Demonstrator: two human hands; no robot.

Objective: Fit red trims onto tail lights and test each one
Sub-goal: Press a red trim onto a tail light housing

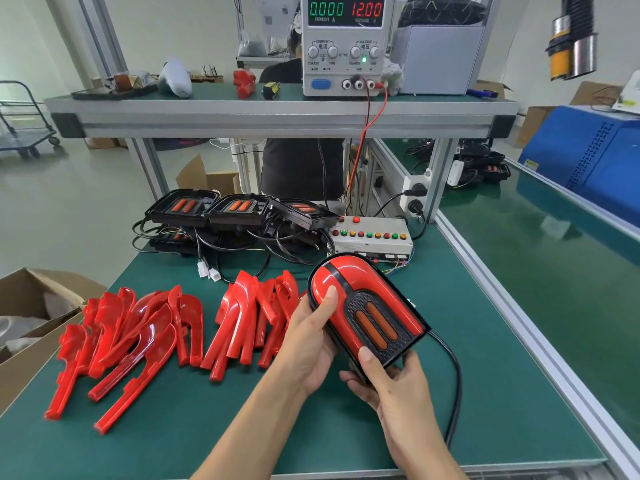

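I hold a tail light [367, 306] above the green bench, with red trims fitted on both sides of its black grille and two orange lenses. My left hand [308, 341] grips its left edge, thumb lying on the red trim. My right hand [391, 382] grips the near end, thumb on the trim's lower tip. A black cable [455, 382] runs from the light off the near right. Several loose red trims [138, 337] lie in two heaps to the left. Three untrimmed black tail lights [239, 209] sit in a row at the back.
A test box with coloured buttons [372, 237] stands behind the held light. The power supply [343, 46] on the upper shelf reads 0.000 A and 12.00 V. White connectors [207, 271] lie on the mat. A cardboard box [31, 317] stands left; a person sits beyond the bench.
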